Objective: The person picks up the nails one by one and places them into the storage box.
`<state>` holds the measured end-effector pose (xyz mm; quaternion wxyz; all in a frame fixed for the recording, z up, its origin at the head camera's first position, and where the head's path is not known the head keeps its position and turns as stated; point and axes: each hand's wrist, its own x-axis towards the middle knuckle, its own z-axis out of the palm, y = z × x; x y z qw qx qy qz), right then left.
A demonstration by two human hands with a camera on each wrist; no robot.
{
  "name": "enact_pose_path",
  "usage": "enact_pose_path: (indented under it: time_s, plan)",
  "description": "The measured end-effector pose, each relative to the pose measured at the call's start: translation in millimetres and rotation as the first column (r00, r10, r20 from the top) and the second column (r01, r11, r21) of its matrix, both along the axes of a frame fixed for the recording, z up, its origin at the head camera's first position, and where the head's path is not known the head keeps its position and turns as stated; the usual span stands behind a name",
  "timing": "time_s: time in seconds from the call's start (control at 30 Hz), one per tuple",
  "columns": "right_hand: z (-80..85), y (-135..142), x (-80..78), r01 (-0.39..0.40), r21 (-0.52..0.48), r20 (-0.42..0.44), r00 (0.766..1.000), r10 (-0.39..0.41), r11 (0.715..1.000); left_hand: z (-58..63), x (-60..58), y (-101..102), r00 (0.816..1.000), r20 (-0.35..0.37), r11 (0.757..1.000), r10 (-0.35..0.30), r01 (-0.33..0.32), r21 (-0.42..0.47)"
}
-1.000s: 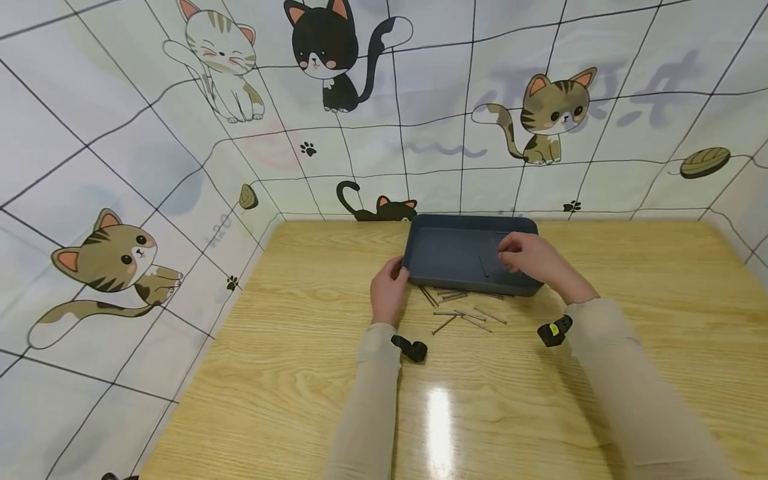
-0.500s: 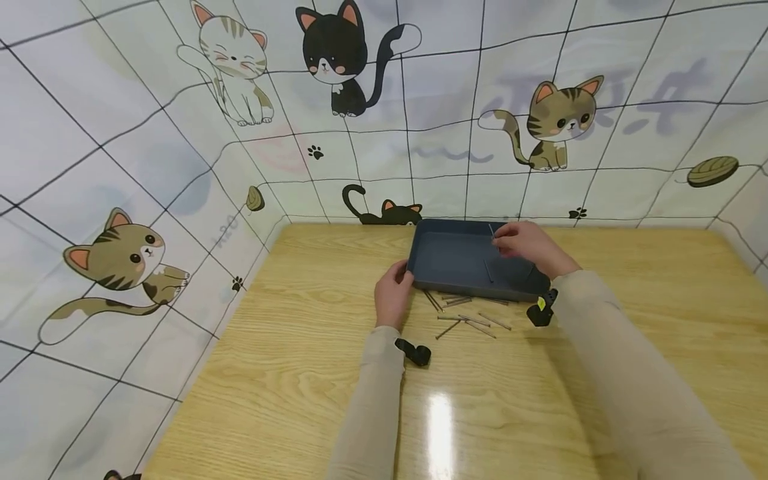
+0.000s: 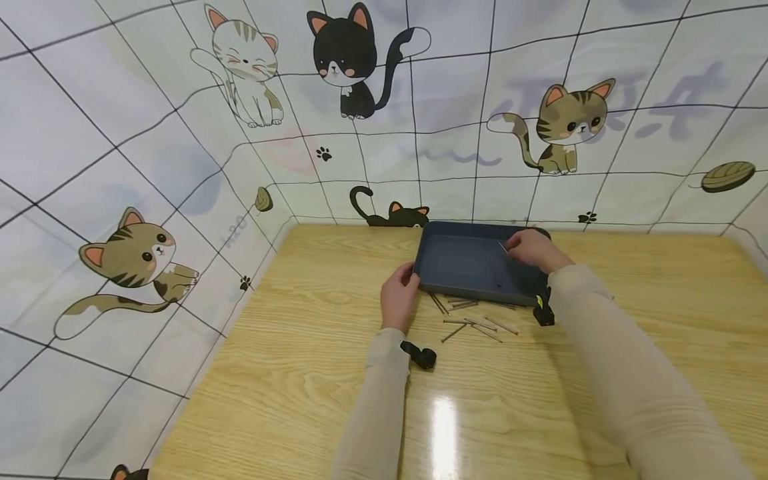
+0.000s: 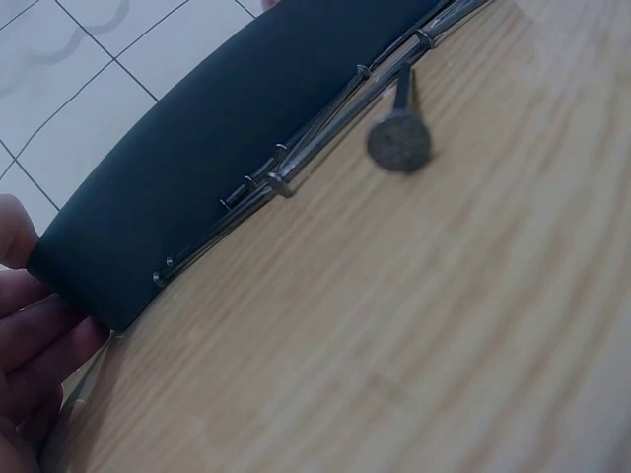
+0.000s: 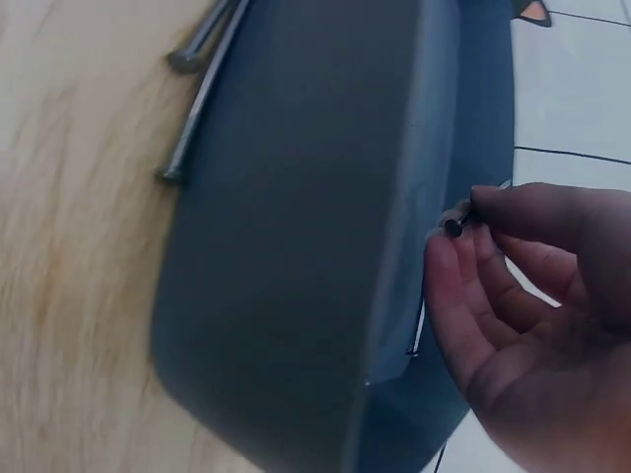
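Note:
A dark blue-grey rectangular tray (image 3: pixel 453 260) lies on the wooden table near the back wall. My left hand (image 3: pixel 399 297) grips its near left corner, thumb at the rim and fingers against the outside, as the left wrist view shows. Over the tray's right part, my right hand (image 3: pixel 534 250) pinches a nail (image 5: pixel 454 227) between thumb and fingertips. Another nail (image 3: pixel 496 275) lies on the tray floor below that hand. Several loose nails (image 3: pixel 471 324) are scattered on the table before the tray, some right along its front wall.
The wooden table (image 3: pixel 288 347) meets a wall (image 3: pixel 450 153) covered with a cat-print sheet close behind the tray. A similar covering rises on the left side. A bright light reflection (image 3: pixel 444 433) shows on the tabletop.
The nail in my right hand has turned from upright to a slant and come lower over the tray. My left hand stays at the tray corner; the head view has shifted slightly.

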<state>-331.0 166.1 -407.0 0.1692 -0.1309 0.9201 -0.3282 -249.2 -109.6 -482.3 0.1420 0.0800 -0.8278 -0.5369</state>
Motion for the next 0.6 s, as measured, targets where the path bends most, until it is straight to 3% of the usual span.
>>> enact_pose_path:
  time_s: [0.6]
  plan:
    - [-12.9, -4, 0.1, 0.003, 0.214, -0.009, 1.000, -0.001, 0.977, -4.5, -2.5, 0, 1.000, -0.008, 1.000, 0.008, -0.008, -0.013]
